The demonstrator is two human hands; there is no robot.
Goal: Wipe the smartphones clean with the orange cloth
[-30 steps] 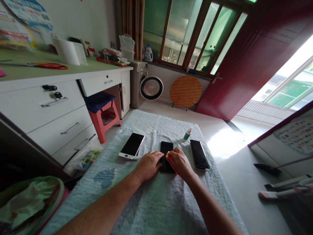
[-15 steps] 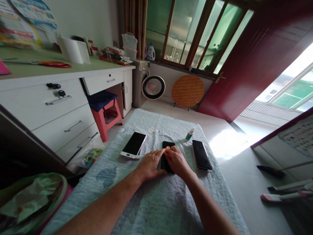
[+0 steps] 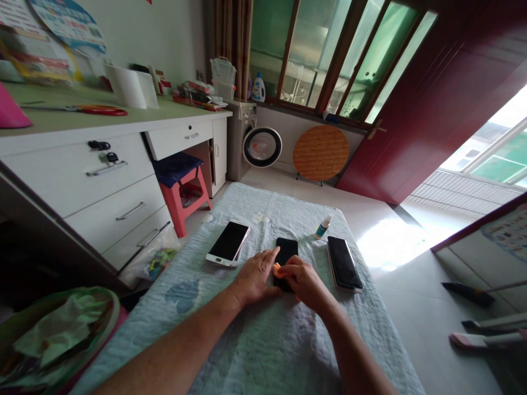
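A black smartphone (image 3: pixel 287 249) lies flat on the cloth-covered table between my hands. My left hand (image 3: pixel 256 277) braces its left side, fingers along the edge and thumb at the lower end. Pinched in my right hand (image 3: pixel 302 278) is a small orange cloth (image 3: pixel 277 269), pressed on the phone's screen; the fingers hide part of both. Left of the hands, a white smartphone (image 3: pixel 229 241) rests on another thin item. To the right lies a second dark-screened phone (image 3: pixel 344 263), also on something pale. A small spray bottle (image 3: pixel 323 227) stands behind it.
The table wears a pale blue quilted cloth (image 3: pixel 263 208). At left are a white drawer desk (image 3: pixel 115 192), a red stool (image 3: pixel 187 192) and a bin (image 3: pixel 111 307) with waste. Beyond stand a washing machine (image 3: pixel 242 137) with its door open and a round wooden tabletop (image 3: pixel 321 152).
My right hand has slid the orange cloth down the phone's screen, toward me, uncovering more of its upper part. My left hand stays at the phone's left side. The view has shifted slightly.
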